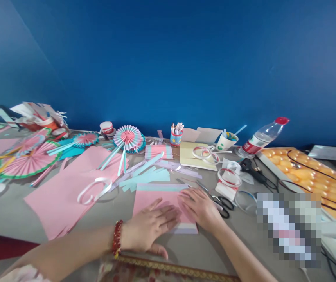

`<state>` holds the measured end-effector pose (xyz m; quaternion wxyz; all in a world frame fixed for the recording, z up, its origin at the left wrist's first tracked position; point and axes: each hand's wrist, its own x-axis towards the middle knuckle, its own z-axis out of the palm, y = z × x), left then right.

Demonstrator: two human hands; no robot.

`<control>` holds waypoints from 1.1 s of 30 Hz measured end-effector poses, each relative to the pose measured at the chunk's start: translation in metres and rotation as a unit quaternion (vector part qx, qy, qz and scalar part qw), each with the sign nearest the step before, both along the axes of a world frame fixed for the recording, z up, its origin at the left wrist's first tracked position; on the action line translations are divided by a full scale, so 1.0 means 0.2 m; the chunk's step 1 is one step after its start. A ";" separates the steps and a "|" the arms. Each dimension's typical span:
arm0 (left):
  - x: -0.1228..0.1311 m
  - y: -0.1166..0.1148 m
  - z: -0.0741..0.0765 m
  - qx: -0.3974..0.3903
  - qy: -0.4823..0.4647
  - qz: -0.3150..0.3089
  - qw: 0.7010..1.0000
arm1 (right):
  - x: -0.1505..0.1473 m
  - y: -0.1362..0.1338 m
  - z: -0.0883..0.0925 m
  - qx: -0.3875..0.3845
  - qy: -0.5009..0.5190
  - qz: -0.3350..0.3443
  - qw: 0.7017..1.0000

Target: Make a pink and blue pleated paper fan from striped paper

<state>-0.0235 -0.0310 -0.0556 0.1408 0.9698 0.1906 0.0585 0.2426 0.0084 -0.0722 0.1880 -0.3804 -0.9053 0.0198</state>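
A pink sheet of paper (156,197) with pale blue and lilac strips along its far and near edges lies in front of me. My left hand (153,225), with a red beaded bracelet (117,239) at the wrist, lies flat on it, fingers stretched and thumb apart. On the sheet's right side rests my right hand (200,207), palm down with fingers extended; its fingertips press near the right edge. Neither hand grips anything. Scissors with black handles (225,205) lie just right of my right hand. Pale blue paper strips (148,177) lie beyond the sheet.
Large pink sheets (68,188) and pleated paper fans (128,137) spread to the left. Behind stand a pen holder (176,137), a paper cup (226,140) and a tilted plastic bottle (261,137). Tape rolls (229,178), a black glue gun (252,170) and cables lie right.
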 end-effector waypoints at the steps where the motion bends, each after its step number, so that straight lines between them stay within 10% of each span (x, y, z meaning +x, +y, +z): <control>1: -0.01 0.01 -0.01 0.002 0.004 0.004 1.000 | -0.01 0.00 0.00 0.004 -0.009 0.004 1.000; 14: -0.76 -0.24 0.00 0.235 0.012 0.355 0.905 | 0.00 0.01 -0.01 0.011 0.039 -0.025 0.999; 19: -0.68 -0.18 0.04 0.220 -0.027 0.420 0.880 | 0.07 0.03 0.03 0.037 0.060 -0.132 0.989; 26: -0.41 -0.07 -0.07 0.127 -0.024 0.354 0.926 | 0.04 -0.03 0.02 -0.019 0.041 -0.132 0.990; 33: -0.34 -0.08 -0.15 0.017 -0.168 0.416 0.894 | -0.03 -0.02 -0.02 -0.094 0.190 -0.139 0.967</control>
